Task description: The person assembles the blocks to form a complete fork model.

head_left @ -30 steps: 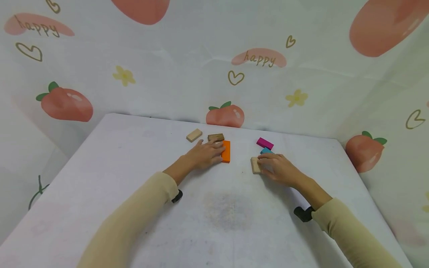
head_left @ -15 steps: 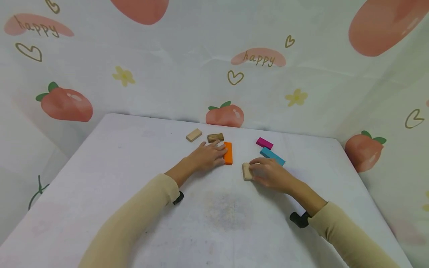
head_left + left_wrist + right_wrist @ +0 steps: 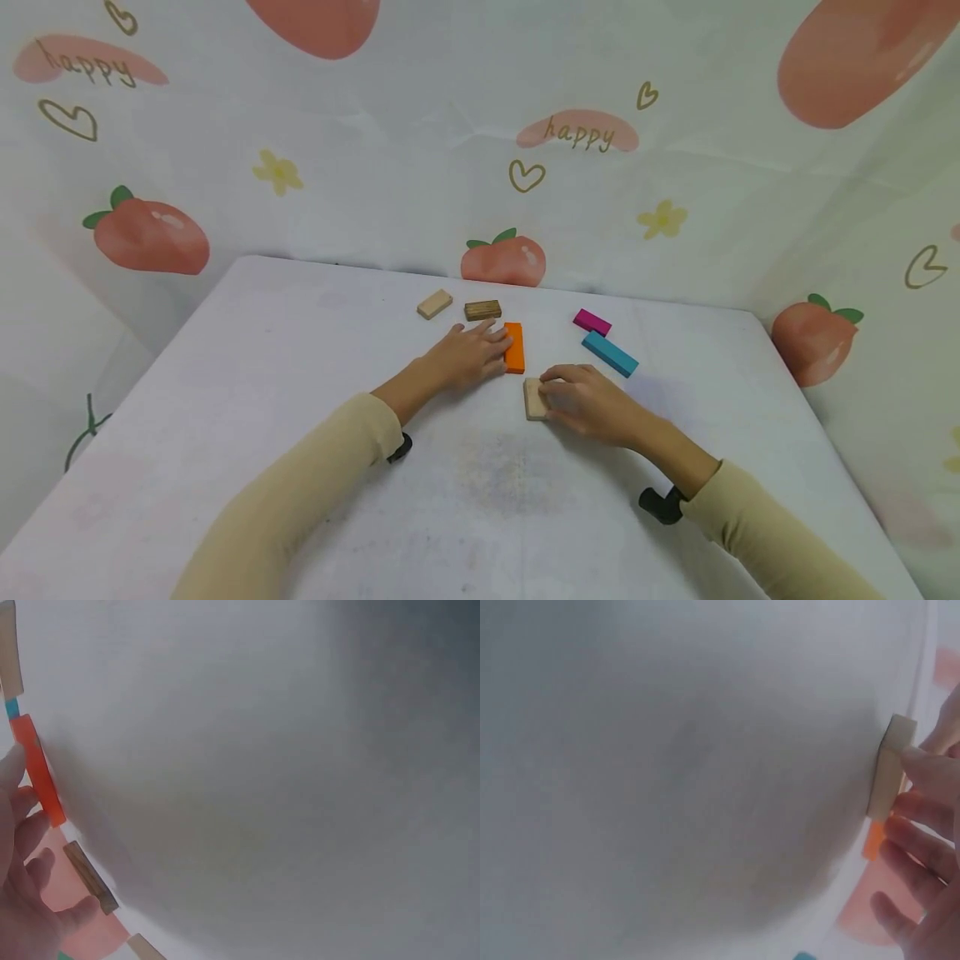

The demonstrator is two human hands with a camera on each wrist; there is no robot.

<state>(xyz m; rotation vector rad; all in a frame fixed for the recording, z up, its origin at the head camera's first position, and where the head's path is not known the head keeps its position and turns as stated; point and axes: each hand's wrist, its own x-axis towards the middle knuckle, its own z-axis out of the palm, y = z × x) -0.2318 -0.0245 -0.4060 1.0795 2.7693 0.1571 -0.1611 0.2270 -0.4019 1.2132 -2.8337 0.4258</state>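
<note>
In the head view, my left hand (image 3: 465, 354) lies at the left side of an orange block (image 3: 514, 348), its fingertips touching that long side. The left wrist view shows the thumb and extended fingers along one side of the orange block (image 3: 39, 772). My right hand (image 3: 592, 404) is against the right side of a pale wooden block (image 3: 534, 400), which lies nearer to me than the orange one. In the right wrist view, thumb and fingertips meet the pale wooden block (image 3: 889, 769) on one side, fingers partly extended. A small gap separates the two blocks.
Behind the left hand lie a brown wooden block (image 3: 482, 311) and another pale block (image 3: 435, 304). A magenta block (image 3: 592, 322) and a blue block (image 3: 610, 353) lie beyond the right hand. A patterned cloth backdrop (image 3: 405, 183) rises behind the white table (image 3: 337, 542).
The pale wooden block has slid left and toward me with my right hand, uncovering the blue block. The orange block has shifted slightly right and nearer with my left hand.
</note>
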